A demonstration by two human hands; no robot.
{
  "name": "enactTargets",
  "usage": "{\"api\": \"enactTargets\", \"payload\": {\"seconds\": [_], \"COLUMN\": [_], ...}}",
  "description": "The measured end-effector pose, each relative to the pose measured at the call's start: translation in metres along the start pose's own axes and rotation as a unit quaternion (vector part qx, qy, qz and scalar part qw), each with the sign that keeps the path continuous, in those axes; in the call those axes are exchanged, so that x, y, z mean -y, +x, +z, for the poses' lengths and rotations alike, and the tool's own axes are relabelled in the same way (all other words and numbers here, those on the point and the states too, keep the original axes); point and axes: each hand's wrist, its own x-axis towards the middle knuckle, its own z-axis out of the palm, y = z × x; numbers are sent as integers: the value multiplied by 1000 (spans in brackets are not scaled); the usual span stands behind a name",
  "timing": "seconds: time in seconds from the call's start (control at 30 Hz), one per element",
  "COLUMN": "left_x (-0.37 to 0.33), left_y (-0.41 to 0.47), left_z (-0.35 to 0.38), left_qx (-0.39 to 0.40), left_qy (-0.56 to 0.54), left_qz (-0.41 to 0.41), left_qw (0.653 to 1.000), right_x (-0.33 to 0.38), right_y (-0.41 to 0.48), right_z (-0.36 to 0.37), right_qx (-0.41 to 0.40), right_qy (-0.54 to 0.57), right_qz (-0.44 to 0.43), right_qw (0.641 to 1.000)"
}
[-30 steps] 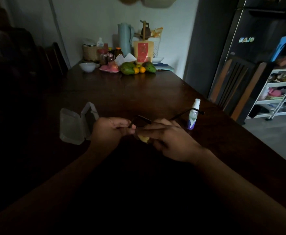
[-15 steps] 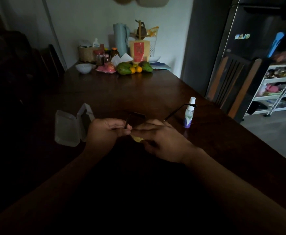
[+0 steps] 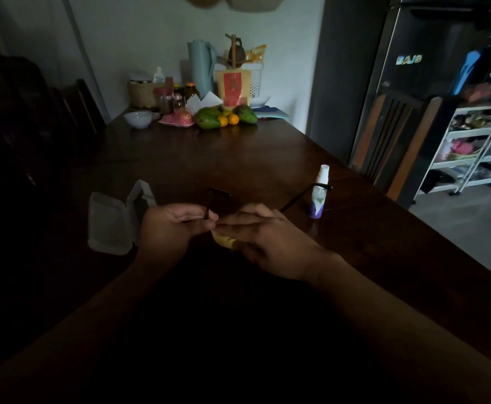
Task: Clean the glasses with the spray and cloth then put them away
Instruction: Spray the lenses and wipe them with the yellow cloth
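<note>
Dark-framed glasses (image 3: 219,199) are held just above the dark wooden table (image 3: 238,158). My left hand (image 3: 171,225) pinches the frame near one lens. My right hand (image 3: 267,237) presses a small yellow cloth (image 3: 224,241) against the glasses; one temple arm sticks out to the right toward the spray. The white spray bottle (image 3: 319,192) with a purple base stands upright just right of my right hand. A translucent glasses case (image 3: 116,220) lies open to the left of my left hand.
At the table's far end sit a white bowl (image 3: 138,118), jars, a pale blue jug (image 3: 199,68) and green and orange fruit (image 3: 224,118). A wooden chair (image 3: 390,141) stands at the right edge, with a dark fridge and a white shelf rack behind it.
Both hands keep the same grip on the glasses and cloth; the fingers shift only slightly. The view has drifted a little.
</note>
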Motion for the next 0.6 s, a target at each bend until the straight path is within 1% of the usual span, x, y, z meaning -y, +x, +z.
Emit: {"api": "enactTargets", "payload": {"seconds": [0.1,0.2,0.3,0.47,0.6], "left_x": [0,-1,-2,-3,-4], "left_y": [0,-1,-1,-1,-3], "left_z": [0,2,3,4,4], "left_qx": [6,5,6,25,18], "left_qy": [3,4,13,3,4], "left_qz": [-9,-13,-8,-17,-1], "left_qw": [1000,1000,1000,1000,1000], "right_x": [-3,-7,-8,-2,2], "right_y": [-2,-6,-7,-4,-2], "right_z": [-2,-5,-8,-6,-7], "right_qx": [4,-14,-27,-13,1], "right_qy": [13,13,-5,-42,-2], "right_qz": [-6,2,12,24,2], "right_qw": [1000,1000,1000,999,1000]}}
